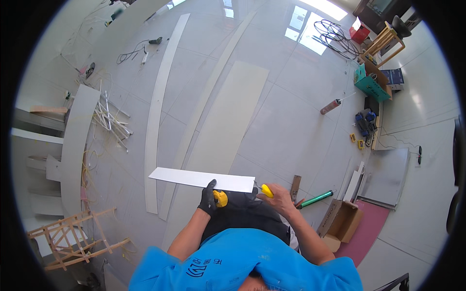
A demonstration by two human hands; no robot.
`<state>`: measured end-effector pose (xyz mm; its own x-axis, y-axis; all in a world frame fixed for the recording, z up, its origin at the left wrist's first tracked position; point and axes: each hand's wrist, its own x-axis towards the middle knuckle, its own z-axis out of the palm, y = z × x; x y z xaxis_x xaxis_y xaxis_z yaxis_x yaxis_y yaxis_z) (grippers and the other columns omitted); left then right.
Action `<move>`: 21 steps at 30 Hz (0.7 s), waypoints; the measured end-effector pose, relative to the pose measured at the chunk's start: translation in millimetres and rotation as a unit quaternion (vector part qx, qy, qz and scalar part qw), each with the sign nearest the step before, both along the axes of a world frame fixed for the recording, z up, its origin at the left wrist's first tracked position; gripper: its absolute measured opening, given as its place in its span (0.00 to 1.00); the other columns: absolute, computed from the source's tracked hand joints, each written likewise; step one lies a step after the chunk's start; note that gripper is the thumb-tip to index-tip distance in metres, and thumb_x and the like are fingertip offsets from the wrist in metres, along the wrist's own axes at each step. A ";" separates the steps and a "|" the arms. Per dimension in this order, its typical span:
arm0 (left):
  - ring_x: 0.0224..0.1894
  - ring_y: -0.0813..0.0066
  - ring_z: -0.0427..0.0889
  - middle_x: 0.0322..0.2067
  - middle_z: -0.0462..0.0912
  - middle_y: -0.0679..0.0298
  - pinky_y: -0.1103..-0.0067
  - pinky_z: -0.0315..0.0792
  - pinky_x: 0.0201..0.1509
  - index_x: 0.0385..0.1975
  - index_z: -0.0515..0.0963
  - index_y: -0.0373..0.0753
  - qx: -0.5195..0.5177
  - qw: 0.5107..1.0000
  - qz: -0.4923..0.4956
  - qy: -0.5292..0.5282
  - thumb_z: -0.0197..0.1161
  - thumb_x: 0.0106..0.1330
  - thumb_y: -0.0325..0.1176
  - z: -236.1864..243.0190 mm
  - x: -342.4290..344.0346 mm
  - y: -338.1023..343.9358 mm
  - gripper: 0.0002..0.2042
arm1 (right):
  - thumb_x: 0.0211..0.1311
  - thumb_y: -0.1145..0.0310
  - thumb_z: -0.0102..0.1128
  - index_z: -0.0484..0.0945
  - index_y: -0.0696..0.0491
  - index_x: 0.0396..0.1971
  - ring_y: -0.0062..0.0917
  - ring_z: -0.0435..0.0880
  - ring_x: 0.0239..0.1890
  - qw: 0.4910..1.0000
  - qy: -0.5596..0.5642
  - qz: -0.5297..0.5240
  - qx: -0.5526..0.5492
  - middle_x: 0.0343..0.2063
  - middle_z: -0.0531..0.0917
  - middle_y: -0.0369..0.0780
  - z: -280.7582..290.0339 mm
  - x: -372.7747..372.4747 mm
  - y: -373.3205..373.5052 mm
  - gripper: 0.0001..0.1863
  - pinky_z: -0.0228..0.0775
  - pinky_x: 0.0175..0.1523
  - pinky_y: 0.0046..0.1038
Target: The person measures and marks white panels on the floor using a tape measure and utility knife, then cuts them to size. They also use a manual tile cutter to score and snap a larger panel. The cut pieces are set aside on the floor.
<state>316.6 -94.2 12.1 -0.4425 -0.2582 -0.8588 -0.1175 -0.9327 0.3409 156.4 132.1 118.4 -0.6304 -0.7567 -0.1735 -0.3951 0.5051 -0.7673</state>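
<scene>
Bright-blue fabric shirt [233,252], nearest | black-gloved left hand [208,199] pinches flat white strip [201,178] above dark-trousered lap [242,208], beside yellow tape measure [221,199] | bare right hand [278,198] clasps yellow-handled tool [266,190] at strip's right end | strip apparently mid-work, remainder unclear; long pale panels [228,116] lie on tiled floor [296,136]

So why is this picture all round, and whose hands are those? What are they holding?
There's no robot, just a person. A wide fisheye camera on their head looks down, making the edges dark and straight things bend. The left hand, in a black glove, holds a white board; a yellow thing, maybe a tape measure, sits by that hand. The bare right hand grips a yellow-handled tool near the board's end. On the floor lie long boards and a green tube.
</scene>
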 end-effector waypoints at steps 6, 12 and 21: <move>0.20 0.71 0.79 0.21 0.80 0.64 0.76 0.75 0.27 0.31 0.77 0.39 -0.005 0.999 -0.040 -0.005 0.60 0.64 0.42 -53.4 -210.4 -13.6 0.12 | 0.56 0.60 0.65 0.76 0.52 0.42 0.32 0.77 0.43 0.940 0.125 0.281 0.149 0.37 0.79 0.39 -20.0 -190.1 -78.1 0.17 0.73 0.45 0.32; 0.28 0.68 0.79 0.29 0.79 0.60 0.75 0.74 0.33 0.37 0.75 0.35 0.102 0.993 0.016 0.062 0.57 0.65 0.38 -125.7 -413.1 -60.0 0.11 | 0.51 0.71 0.64 0.75 0.52 0.42 0.34 0.77 0.41 0.955 0.197 0.185 0.118 0.36 0.78 0.40 -80.7 -382.5 -131.7 0.16 0.74 0.42 0.34; 0.20 0.72 0.79 0.20 0.79 0.60 0.78 0.74 0.28 0.28 0.78 0.34 -0.102 0.977 -0.190 0.003 0.64 0.60 0.54 -208.9 -609.5 -171.4 0.24 | 0.51 0.67 0.63 0.76 0.53 0.28 0.36 0.76 0.34 0.980 0.086 0.167 0.065 0.25 0.77 0.42 -256.5 -625.3 -220.6 0.08 0.68 0.39 0.36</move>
<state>-292.9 -265.7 -196.7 -0.5442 -0.2403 -0.8038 -0.4389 -0.7350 0.5168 -468.9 -88.5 -138.2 -0.3794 -0.9045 -0.1951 -0.6731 0.4144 -0.6125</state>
